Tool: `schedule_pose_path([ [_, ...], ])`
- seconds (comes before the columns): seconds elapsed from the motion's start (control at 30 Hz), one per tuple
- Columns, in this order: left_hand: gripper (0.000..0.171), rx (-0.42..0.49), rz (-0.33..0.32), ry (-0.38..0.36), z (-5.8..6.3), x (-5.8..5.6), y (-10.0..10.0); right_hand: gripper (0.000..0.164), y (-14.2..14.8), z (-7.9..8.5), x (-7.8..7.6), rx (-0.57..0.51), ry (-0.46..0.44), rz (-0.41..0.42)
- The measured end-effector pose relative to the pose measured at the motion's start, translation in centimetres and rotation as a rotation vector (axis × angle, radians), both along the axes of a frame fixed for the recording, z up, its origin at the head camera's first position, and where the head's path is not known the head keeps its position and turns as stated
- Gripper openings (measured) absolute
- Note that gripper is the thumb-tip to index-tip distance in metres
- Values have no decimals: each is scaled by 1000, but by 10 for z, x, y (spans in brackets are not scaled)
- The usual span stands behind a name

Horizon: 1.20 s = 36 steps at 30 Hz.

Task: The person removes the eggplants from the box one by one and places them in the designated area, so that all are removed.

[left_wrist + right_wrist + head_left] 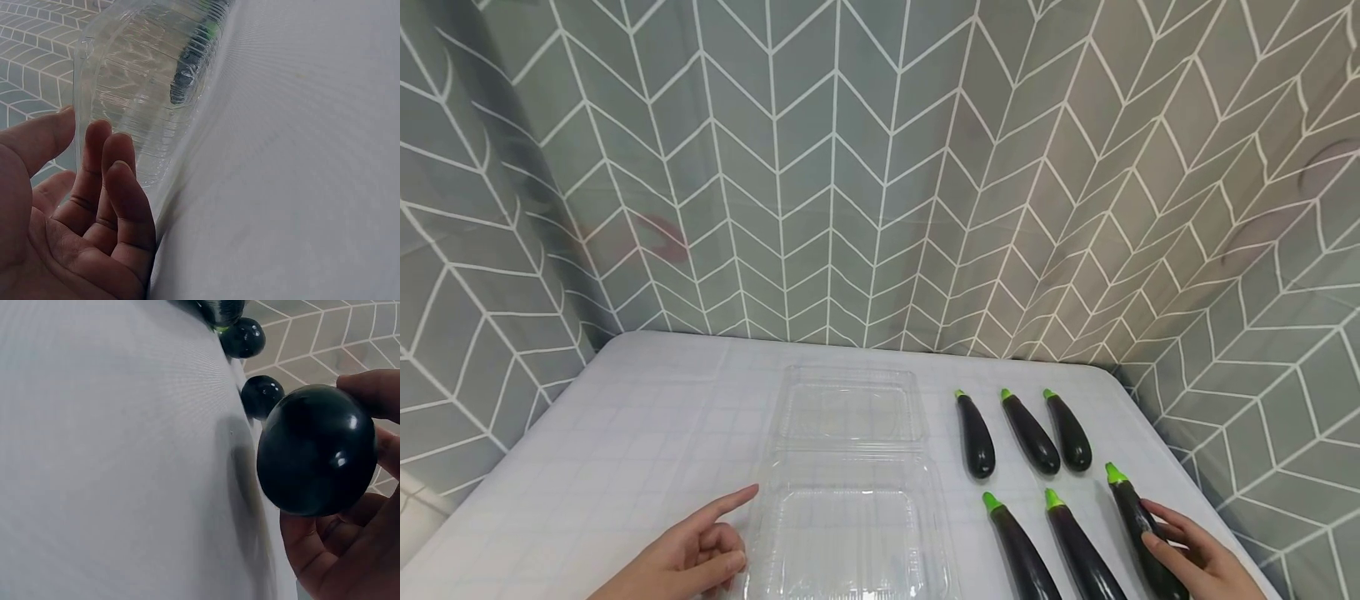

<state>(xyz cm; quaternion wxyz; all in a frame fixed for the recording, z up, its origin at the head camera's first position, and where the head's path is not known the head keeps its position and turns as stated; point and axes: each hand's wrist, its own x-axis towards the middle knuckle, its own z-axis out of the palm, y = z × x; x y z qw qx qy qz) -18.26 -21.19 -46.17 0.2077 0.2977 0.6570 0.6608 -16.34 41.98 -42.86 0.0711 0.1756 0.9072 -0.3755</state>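
At the right, my right hand (pixel 1198 550) grips a dark eggplant (pixel 1135 525) with a green stem end, thumb on one side and fingers on the other. The right wrist view shows the eggplant's rounded glossy end (pixel 317 450) between thumb and fingers, its shadow falling on the cloth. A clear plastic clamshell container (pixel 850 492) lies open in the middle, its lid (pixel 850 408) folded back. By the container's left edge is my left hand (pixel 681 550), index finger extended and the others loosely bent. Its fingertips (pixel 119 147) are right at the container's clear side wall.
Two more eggplants lie near the front, one (pixel 1022 550) close to the container and another (pixel 1082 546) beside it. Behind them is a row of three, including a middle eggplant (pixel 1032 435). A white cloth (pixel 647 417) covers the table; a patterned curtain (pixel 865 167) hangs behind.
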Motion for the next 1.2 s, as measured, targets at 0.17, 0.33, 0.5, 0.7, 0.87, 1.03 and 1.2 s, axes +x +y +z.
schedule_pose_path([
  [0.17, 64, -1, -2, -13, -1, 0, 0, 84, 2, -3, 1, 5, -6, 12],
  [0.33, 64, -2, -1, -14, -1, 0, 0, 82, 2, -5, 2, 17, -17, 38],
  [0.5, 65, -13, 2, -35, 0, 0, 0, 79, 2, -5, 4, 55, -19, 62],
  [0.7, 65, -5, 1, -61, -1, 1, -1, 87, 1, -9, 3, 63, -19, 18],
  [0.87, 64, -9, 5, -58, -1, 1, -1, 88, 2, -11, 3, 90, -14, 24],
  [1.03, 63, 12, 1, -86, -2, 1, -1, 81, -2, -9, 5, 109, 4, 39],
  [1.2, 62, 33, -9, -102, -3, 0, -1, 82, -3, -8, 6, 115, 2, 50],
])
